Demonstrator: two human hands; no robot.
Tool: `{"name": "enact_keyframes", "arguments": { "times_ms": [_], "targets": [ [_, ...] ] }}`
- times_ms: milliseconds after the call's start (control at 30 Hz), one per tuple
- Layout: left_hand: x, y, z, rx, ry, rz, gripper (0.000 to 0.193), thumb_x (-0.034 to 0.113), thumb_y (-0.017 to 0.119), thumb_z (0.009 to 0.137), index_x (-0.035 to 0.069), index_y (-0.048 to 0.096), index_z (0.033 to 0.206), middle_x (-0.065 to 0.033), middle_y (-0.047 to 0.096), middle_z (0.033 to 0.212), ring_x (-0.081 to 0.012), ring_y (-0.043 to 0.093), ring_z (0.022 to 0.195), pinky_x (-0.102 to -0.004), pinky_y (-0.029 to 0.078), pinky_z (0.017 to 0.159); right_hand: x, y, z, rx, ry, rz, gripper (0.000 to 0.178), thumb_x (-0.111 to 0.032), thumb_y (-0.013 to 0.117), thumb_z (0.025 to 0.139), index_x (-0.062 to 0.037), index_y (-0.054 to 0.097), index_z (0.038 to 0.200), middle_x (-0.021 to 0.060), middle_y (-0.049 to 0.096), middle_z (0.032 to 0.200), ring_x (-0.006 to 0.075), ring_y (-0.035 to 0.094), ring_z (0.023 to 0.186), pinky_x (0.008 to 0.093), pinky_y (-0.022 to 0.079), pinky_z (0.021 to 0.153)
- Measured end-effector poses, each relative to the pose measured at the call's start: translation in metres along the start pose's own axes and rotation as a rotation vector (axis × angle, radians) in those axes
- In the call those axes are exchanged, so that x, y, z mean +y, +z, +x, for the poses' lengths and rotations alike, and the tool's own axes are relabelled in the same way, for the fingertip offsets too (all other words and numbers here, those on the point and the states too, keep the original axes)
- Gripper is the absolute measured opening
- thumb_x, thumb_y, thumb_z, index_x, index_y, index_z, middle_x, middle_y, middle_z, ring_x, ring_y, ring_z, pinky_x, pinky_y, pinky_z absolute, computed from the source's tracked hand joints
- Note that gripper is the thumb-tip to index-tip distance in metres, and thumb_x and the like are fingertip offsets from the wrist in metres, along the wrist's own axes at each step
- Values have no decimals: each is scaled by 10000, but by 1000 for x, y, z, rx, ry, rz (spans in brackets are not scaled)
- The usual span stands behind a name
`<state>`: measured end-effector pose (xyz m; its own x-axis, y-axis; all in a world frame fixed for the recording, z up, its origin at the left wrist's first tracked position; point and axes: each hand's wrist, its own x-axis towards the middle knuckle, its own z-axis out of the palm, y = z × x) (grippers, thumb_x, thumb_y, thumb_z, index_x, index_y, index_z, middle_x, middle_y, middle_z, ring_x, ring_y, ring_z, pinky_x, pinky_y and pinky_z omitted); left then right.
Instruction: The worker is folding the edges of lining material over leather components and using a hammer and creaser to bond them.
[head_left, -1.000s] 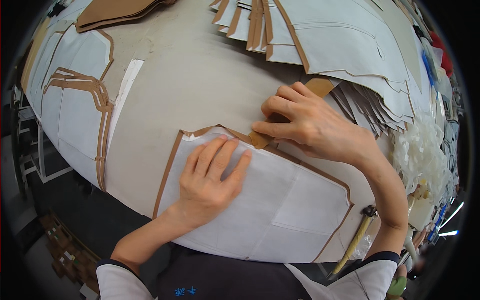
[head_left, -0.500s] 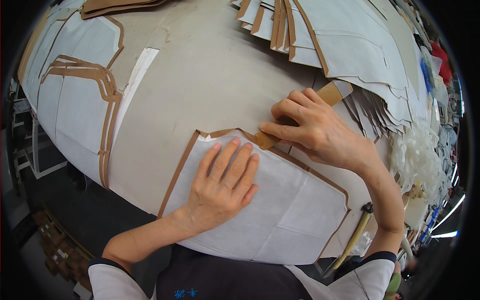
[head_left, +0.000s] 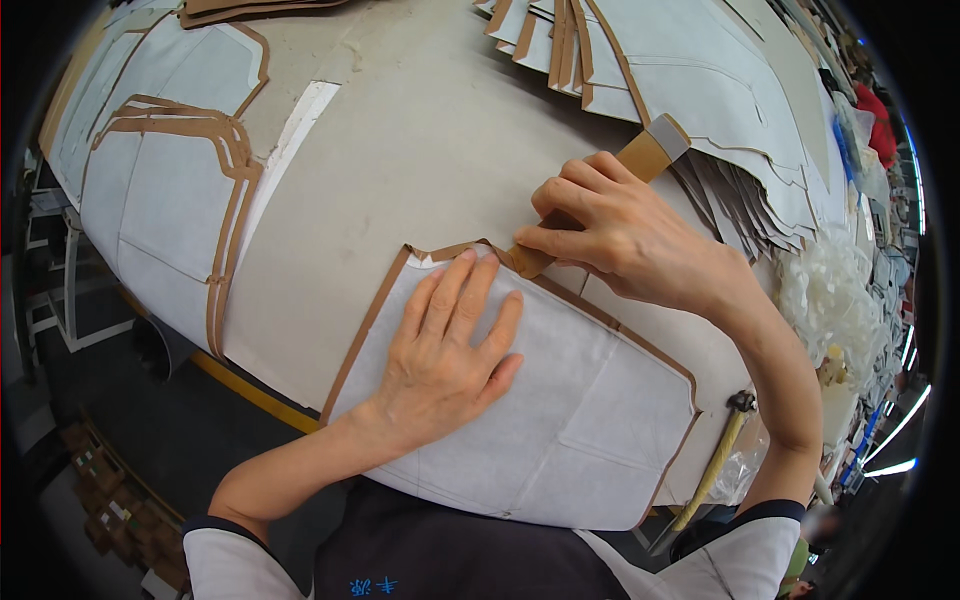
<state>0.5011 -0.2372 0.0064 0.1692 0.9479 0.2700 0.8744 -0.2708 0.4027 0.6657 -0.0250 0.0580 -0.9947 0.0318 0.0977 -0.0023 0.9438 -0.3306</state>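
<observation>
**Hands press a brown-edged panel flat on the bench**

A person's left hand (head_left: 450, 350) lies palm down, fingers spread, on a white fabric panel (head_left: 560, 430) bordered with a brown folded edge, which sits at the near edge of the pale bench (head_left: 420, 170). The fingertips reach almost to the panel's far corner. Just to the right, the right hand (head_left: 620, 235) is curled around a wooden-handled tool (head_left: 650, 150), fingers pressed together on the handle; the tool's lower end meets the brown border at that far corner, touching it, while its grey-capped upper end sticks out beyond the knuckles. (What kind of tip the tool has cannot be made out under the hand.)

To the far left lie more white panels with brown edging (head_left: 170, 190), laid side by side along the bench's curved rim. At the far right, a fanned stack of similar white pieces (head_left: 700, 80) overlaps in layers. A hammer with a yellowish handle (head_left: 715, 470) rests near the right forearm at the bench's near right edge, beside crumpled clear plastic (head_left: 830, 300).
</observation>
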Motion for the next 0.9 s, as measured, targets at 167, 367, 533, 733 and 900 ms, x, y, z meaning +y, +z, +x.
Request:
{"name": "enact_keyframes", "arguments": {
  "times_ms": [167, 367, 533, 733, 900],
  "targets": [
    [-2, -2, 0, -21, -7, 4, 569, 324, 758, 874, -2, 641, 1326, -299, 511, 1514, -439, 483, 1425, -534, 409, 1147, 8, -2, 13, -45, -48, -13, 325, 2, 751, 746, -92, 772, 1057, 37, 595, 1029, 233, 570, 1033, 381, 452, 917],
    [-3, 1, 0, -18, -4, 8, 656, 351, 742, 885, -86, 598, 1353, -295, 525, 1511, -441, 494, 1423, -550, 408, 1148, 14, -5, 25, -103, -72, 14, 436, 31, 788, 739, -89, 756, 1157, 55, 608, 1083, 254, 584, 1057, 431, 456, 1002],
    [-2, 0, 0, -5, -21, -5, 662, 353, 743, 880, -79, 604, 1361, -300, 527, 1503, -449, 500, 1404, -541, 429, 1127, 20, -7, 37, -114, -128, -20, 238, -31, 744, 770, -89, 767, 999, 31, 599, 1037, 219, 575, 1070, 375, 458, 966],
    [-2, -1, 2, 12, -39, -14, 645, 335, 784, 848, -52, 636, 1342, -306, 546, 1468, -461, 521, 1373, -527, 495, 1058, 23, -13, 53, -174, -196, -73, 121, -77, 757, 818, -96, 786, 934, 6, 609, 997, 191, 583, 1059, 360, 466, 1010],
    [-4, -1, 2, 20, -37, -33, 609, 320, 793, 842, -59, 661, 1300, -300, 567, 1433, -453, 545, 1348, -507, 536, 1012, 27, -14, 66, -235, -256, -97, 36, -101, 770, 829, -103, 803, 842, -14, 633, 953, 172, 596, 1028, 339, 472, 1010]
  ]
}}
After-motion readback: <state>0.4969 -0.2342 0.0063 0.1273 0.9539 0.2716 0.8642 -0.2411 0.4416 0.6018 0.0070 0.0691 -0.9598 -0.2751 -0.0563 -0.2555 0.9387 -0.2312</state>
